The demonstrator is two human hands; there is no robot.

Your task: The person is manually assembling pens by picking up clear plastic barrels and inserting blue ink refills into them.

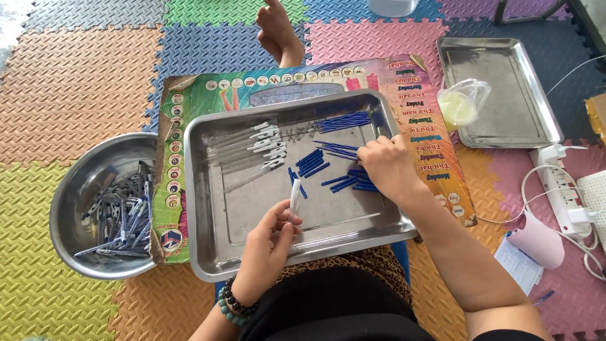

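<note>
A steel tray [214,252] rests on my lap over a colourful board [435,139]. My left hand [268,243] pinches a clear pen barrel [295,192] upright above the tray's middle. My right hand [386,165] reaches down onto a scatter of short blue pen parts [344,183], fingertips touching them; whether it grips one is hidden. Thin blue refills [344,121] lie bundled at the tray's far side. Clear barrels with white caps [268,145] lie in a row at the tray's left.
A round steel bowl [76,183] at left holds several assembled pens. A second steel tray [505,95] at right carries a plastic bag [461,104]. A power strip with cables [562,189] lies at far right. A bare foot [278,31] shows beyond the board.
</note>
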